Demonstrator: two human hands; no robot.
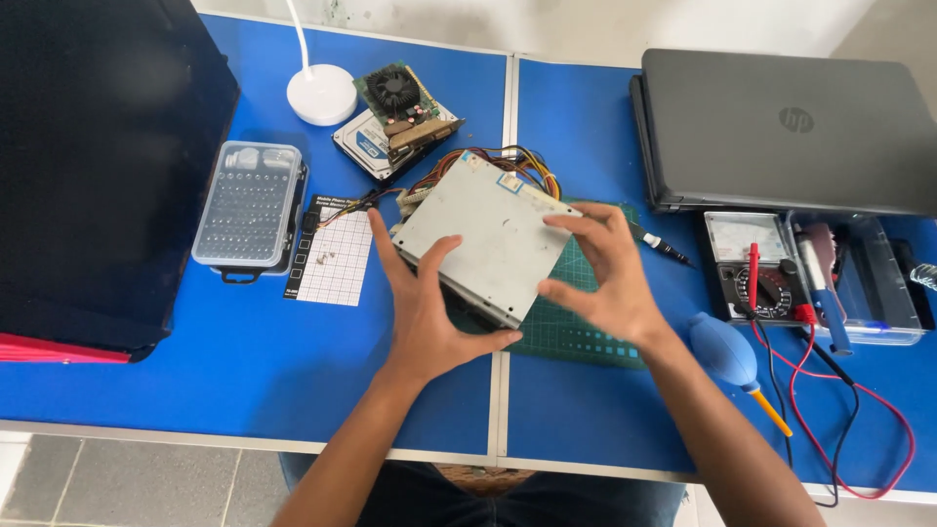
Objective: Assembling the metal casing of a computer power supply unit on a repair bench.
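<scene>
Grey metal power supply (488,234) tilted, long axis near-right to far-left, wires at far end. Left hand (425,307), right hand (600,278) half-open, gripping its near edges above green mat (566,332).

Two hands, the left hand (425,312) and right hand (600,278), hold a grey metal box (483,234) mid-frame. Coloured wires (508,161) stick out behind it. A closed laptop (781,127) sits upper right.

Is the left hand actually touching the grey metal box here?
Touching. The head view shows the left hand pressed against the near-left side of the grey metal box, thumb along its lower edge; the right hand has fingertips on its right corner.
</scene>
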